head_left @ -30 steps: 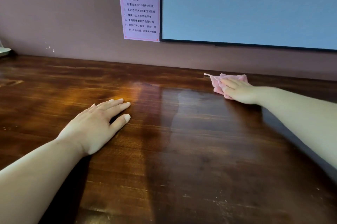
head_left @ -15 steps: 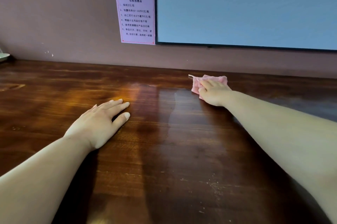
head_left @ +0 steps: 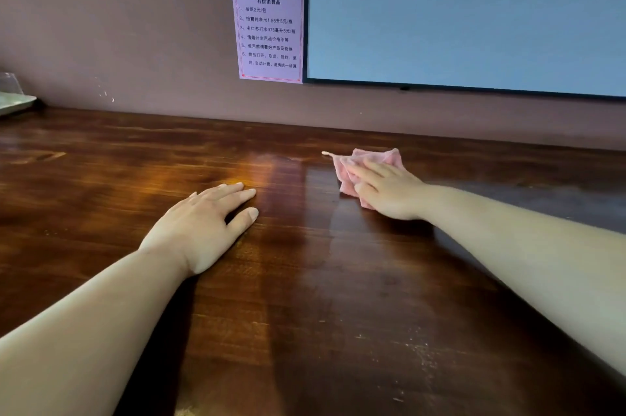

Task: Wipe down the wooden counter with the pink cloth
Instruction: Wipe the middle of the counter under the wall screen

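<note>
dim, warm | glare on counter (head_left: 264,168) | soft focus | arm shadows

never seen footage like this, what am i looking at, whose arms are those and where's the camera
No machine here: these are a person's two bare arms. The one camera is worn on their head, looking forward and down, so you see roughly what they see.

Below is a dark wooden counter against a brown wall. The right hand lies with straight fingers on a crumpled pink cloth, pressing it to the wood to wipe. The left hand rests flat on the counter, holding nothing.

On the wall hang a pink printed notice and a large pale blue panel. At the far left edge sits a pale tray-like thing, too cut off to identify. Pale specks show on the wood at the near right.
</note>
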{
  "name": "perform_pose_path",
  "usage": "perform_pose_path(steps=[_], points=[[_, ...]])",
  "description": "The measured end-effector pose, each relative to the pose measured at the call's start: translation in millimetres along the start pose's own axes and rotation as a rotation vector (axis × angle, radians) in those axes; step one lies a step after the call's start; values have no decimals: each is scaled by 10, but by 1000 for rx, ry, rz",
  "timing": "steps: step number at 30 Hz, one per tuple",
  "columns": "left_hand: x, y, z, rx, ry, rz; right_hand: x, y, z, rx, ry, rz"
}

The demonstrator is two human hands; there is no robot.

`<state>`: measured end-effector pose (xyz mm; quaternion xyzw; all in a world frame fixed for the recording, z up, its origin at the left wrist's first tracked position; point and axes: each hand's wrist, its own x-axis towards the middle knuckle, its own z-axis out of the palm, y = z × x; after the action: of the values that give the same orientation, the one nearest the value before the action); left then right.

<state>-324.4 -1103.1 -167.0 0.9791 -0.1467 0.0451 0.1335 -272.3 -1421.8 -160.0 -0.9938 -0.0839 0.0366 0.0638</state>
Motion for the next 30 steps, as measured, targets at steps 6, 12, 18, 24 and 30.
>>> perform_pose_path(steps=[6,12,18,24,30], points=[[-12,-10,-8,-7,-1,-4,234,-193,-108,23,0,150],[-2,-30,23,-2,6,0,-67,-245,74,17,-13,-17],[-11,-25,10,-8,15,-7,208,-426,-79,-20,17,126],[7,-16,24,-1,22,-3,-137,-412,90,8,-12,-33],[-15,4,-9,-9,13,-31,39,-628,-53,-32,3,86]])
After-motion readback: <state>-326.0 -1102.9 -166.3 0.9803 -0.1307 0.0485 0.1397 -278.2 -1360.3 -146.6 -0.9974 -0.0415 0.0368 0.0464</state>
